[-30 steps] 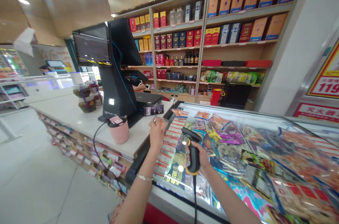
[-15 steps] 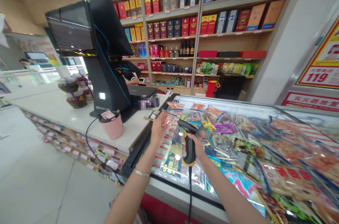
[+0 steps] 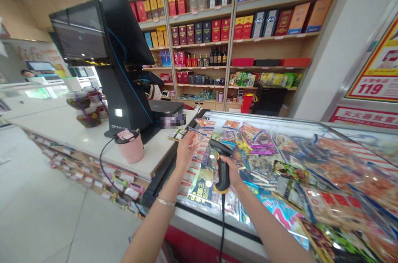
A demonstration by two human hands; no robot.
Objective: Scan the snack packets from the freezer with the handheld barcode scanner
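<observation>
Handheld barcode scanner (image 3: 222, 178) just below the frame's centre, clamped in the curled fingers of the right hand (image 3: 233, 172); clear snack packet (image 3: 196, 140) to its upper left, pinched by the left hand (image 3: 184, 152). Best to draw the packet taut and aim squarely, wrist steady.

On the counter (image 3: 99, 144), a cup (image 3: 130, 151) is standing before the register (image 3: 121, 105), with stacked tubs (image 3: 88, 109) sitting left of the register. Right of the counter, a display case (image 3: 205, 226) is holding packets (image 3: 332, 200); the scanner (image 3: 223, 176) is hanging above. Behind, shelves (image 3: 264, 59) are bearing boxes (image 3: 217, 30).
</observation>
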